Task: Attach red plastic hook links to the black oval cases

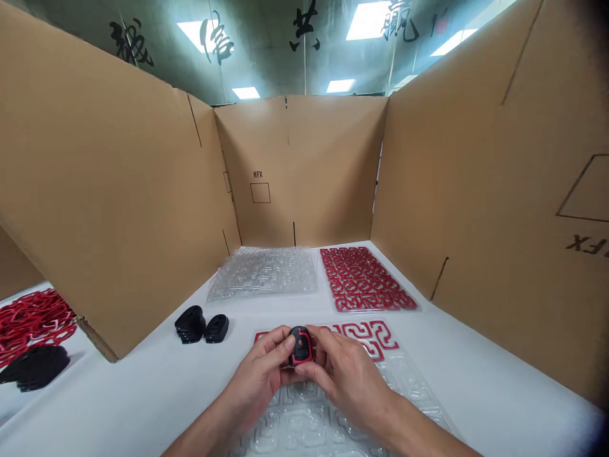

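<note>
Both hands meet around a small black oval piece (301, 344) with a red strip along its edge, held upright above a clear tray. My left hand (264, 367) grips its left side, thumb on the front face. My right hand (346, 373) holds the right side between thumb and fingers. Beneath them, the clear moulded tray (304, 431) has red curved strips (356, 330) in its far cavities; its near cavities hold none. Two stacks of black oval pieces, a larger one (189, 325) and a smaller one (217, 329), stand to the left.
Stacked clear trays (266, 273) lie at the back, beside a tray full of red strips (364, 279). At the far left are a heap of red strips (35, 320) and a pile of black pieces (38, 368). Cardboard walls (304, 171) enclose the white table (166, 387).
</note>
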`<state>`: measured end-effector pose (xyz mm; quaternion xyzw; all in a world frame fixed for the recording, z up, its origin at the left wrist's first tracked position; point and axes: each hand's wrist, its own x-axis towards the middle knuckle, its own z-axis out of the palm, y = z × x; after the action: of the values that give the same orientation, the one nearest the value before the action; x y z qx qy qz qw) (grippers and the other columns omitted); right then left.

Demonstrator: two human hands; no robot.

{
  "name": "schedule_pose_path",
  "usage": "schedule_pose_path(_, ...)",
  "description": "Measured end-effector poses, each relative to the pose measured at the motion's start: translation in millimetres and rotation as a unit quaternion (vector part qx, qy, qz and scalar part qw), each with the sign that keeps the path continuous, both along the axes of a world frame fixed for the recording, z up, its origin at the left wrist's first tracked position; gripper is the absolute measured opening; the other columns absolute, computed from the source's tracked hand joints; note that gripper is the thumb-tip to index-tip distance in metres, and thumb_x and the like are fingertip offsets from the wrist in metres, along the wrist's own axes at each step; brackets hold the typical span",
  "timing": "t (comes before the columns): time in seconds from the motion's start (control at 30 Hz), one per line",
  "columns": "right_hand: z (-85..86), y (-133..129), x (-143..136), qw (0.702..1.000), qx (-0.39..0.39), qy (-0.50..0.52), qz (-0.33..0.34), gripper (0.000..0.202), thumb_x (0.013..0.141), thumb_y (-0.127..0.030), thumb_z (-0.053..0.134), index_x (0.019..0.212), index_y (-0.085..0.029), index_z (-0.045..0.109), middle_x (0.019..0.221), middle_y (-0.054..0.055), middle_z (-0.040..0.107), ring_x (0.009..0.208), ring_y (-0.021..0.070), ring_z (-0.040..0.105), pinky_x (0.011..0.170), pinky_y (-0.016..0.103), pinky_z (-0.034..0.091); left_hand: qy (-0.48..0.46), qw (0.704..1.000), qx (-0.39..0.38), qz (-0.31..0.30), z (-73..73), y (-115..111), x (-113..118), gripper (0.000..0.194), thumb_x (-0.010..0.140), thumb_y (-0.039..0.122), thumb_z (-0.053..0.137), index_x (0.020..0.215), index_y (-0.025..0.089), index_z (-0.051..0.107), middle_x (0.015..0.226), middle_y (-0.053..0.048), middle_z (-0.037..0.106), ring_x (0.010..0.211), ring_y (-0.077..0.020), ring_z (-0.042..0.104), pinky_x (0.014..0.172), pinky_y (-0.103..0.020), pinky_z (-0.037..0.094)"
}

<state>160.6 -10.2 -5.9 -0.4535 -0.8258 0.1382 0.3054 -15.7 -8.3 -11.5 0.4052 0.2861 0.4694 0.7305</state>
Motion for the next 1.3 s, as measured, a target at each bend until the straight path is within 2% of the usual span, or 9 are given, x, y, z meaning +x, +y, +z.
schedule_pose_path(0.1,4.7,0.4,1.8,1.000,0.006,0.002,0.005,0.037,0.088,-0.036,0.064,0.120,-0.018,0.059,0.094,0.008,0.072,0.081,0.0227,0.066,0.072,0.030,0.048,-0.013,1.000,0.013,-0.025,2.3,-2.1,-1.2,0.018,0.086,0.032,0.064,0.094,0.015,0.065,0.095,-0.008,0.066,0.084,-0.0159,0.060,0.082,-0.033,0.051)
schedule_pose_path(0.37,0.9,1.0,3.2,0.998,0.042,0.046,0.028,0.035,0.095,-0.038,0.051,0.125,-0.020,0.055,0.098,0.010,0.073,0.087,0.0228,0.067,0.077,0.032,0.049,-0.004,1.000,0.010,-0.008,6.7,-0.1,-3.9,0.020,0.080,0.031,0.072,0.092,0.018,0.065,0.097,-0.007,0.066,0.082,-0.0174,0.062,0.078,-0.035,0.053)
schedule_pose_path(0.53,-2.2,2.1,-2.0,0.984,-0.064,0.165,0.014,0.015,0.091,-0.035,0.057,0.095,-0.021,0.062,0.077,0.001,0.069,0.071,0.0156,0.064,0.068,0.026,0.047,-0.002,0.998,0.040,0.040,6.6,3.3,-3.3,0.031,0.070,0.027,0.080,0.098,0.022,0.066,0.094,-0.004,0.067,0.088,-0.0176,0.062,0.082,-0.031,0.049)
schedule_pose_path(0.67,-5.4,6.7,-8.7,0.935,-0.199,0.291,0.036,0.031,0.087,-0.047,0.059,0.076,-0.019,0.056,0.067,-0.002,0.060,0.060,0.0115,0.057,0.058,0.022,0.044,0.032,0.996,0.061,0.052,3.8,4.1,-2.4,0.057,0.066,0.028,0.083,0.120,0.026,0.062,0.105,-0.005,0.068,0.102,-0.0209,0.061,0.090,-0.031,0.044)
schedule_pose_path(0.8,-8.5,9.8,-13.7,0.864,-0.332,0.372,0.069,0.047,0.074,-0.062,0.065,0.073,-0.017,0.052,0.061,-0.004,0.057,0.048,0.0083,0.051,0.048,0.020,0.039,0.071,0.990,0.110,0.049,-1.0,6.1,-4.7,0.052,0.070,0.027,0.080,0.119,0.024,0.064,0.113,-0.008,0.067,0.100,-0.0211,0.061,0.088,-0.031,0.046)
schedule_pose_path(0.93,-11.0,9.9,-14.7,0.815,-0.384,0.428,0.071,0.047,0.067,-0.058,0.074,0.070,-0.015,0.054,0.059,-0.004,0.058,0.046,0.0069,0.051,0.047,0.019,0.038,0.116,0.983,0.138,0.033,-4.6,8.9,-7.8,0.046,0.070,0.025,0.079,0.114,0.022,0.065,0.099,-0.006,0.070,0.086,-0.0188,0.064,0.080,-0.030,0.049)
schedule_pose_path(1.07,-11.2,10.8,-12.8,0.778,-0.412,0.471,0.061,0.042,0.064,-0.049,0.080,0.068,-0.016,0.053,0.057,-0.004,0.059,0.045,0.0061,0.049,0.046,0.018,0.035,0.130,0.980,0.144,0.054,-3.0,8.9,-7.3,0.044,0.066,0.022,0.082,0.107,0.021,0.066,0.098,-0.005,0.070,0.091,-0.0199,0.064,0.083,-0.031,0.049)
schedule_pose_path(1.17,-7.4,11.3,-11.4,0.776,-0.397,0.485,0.063,0.040,0.067,-0.047,0.079,0.070,-0.017,0.053,0.059,-0.004,0.059,0.046,0.0062,0.048,0.047,0.019,0.035,0.125,0.979,0.147,0.060,1.3,7.8,-6.4,0.041,0.068,0.025,0.080,0.107,0.021,0.067,0.102,-0.006,0.070,0.093,-0.0202,0.063,0.085,-0.030,0.047)
schedule_pose_path(1.3,-1.3,7.8,-10.5,0.836,-0.292,0.458,0.076,0.037,0.076,-0.052,0.071,0.078,-0.018,0.057,0.065,-0.002,0.060,0.058,0.0111,0.055,0.056,0.022,0.042,0.132,0.983,0.130,0.009,5.8,7.0,-5.3,0.029,0.080,0.036,0.069,0.102,0.017,0.071,0.096,-0.008,0.069,0.085,-0.0198,0.061,0.075,-0.029,0.046)
